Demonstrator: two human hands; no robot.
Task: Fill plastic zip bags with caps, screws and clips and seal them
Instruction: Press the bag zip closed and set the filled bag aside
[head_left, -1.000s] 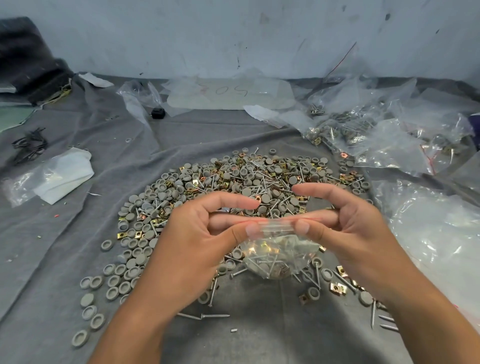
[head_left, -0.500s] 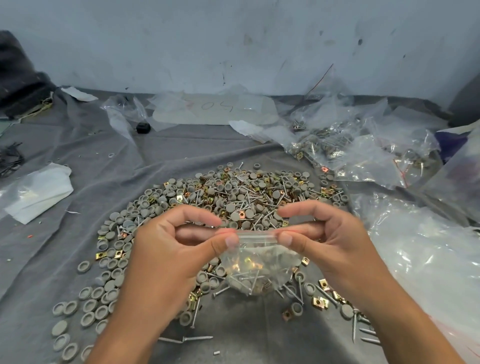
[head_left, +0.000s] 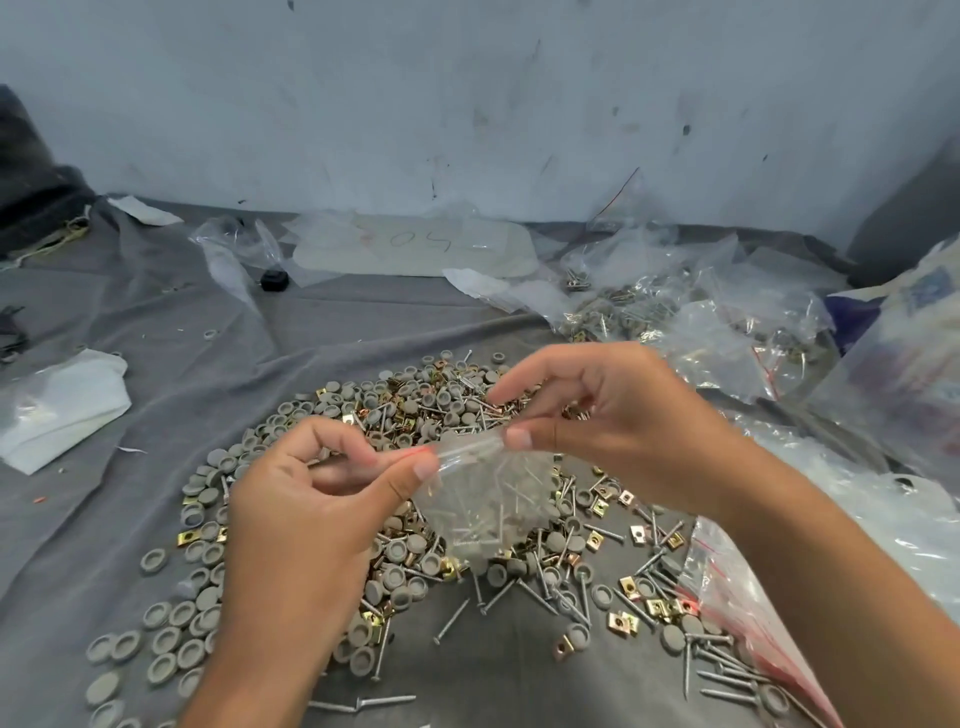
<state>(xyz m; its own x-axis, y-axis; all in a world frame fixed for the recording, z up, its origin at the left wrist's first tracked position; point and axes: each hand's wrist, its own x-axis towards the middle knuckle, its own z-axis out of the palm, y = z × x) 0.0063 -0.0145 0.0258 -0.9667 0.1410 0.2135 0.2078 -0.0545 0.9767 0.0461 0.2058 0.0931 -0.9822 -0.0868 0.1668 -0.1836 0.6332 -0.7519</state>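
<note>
A small clear zip bag with screws, caps and clips inside hangs between my hands above the pile. My left hand pinches the bag's top strip at its left end between thumb and fingers. My right hand pinches the same strip at its right end, a little higher, so the strip slopes up to the right. Under the bag lies a wide pile of grey caps, brass clips and screws on the grey cloth.
Filled clear bags are heaped at the back right. More plastic bags with red zip strips lie at the near right, under my right forearm. A white folded bag sits at the left, a small black object at the back.
My right hand has risen and moved right along the strip, tilting the bag's top. The view has shifted, and the bag now hangs lower over the pile.
</note>
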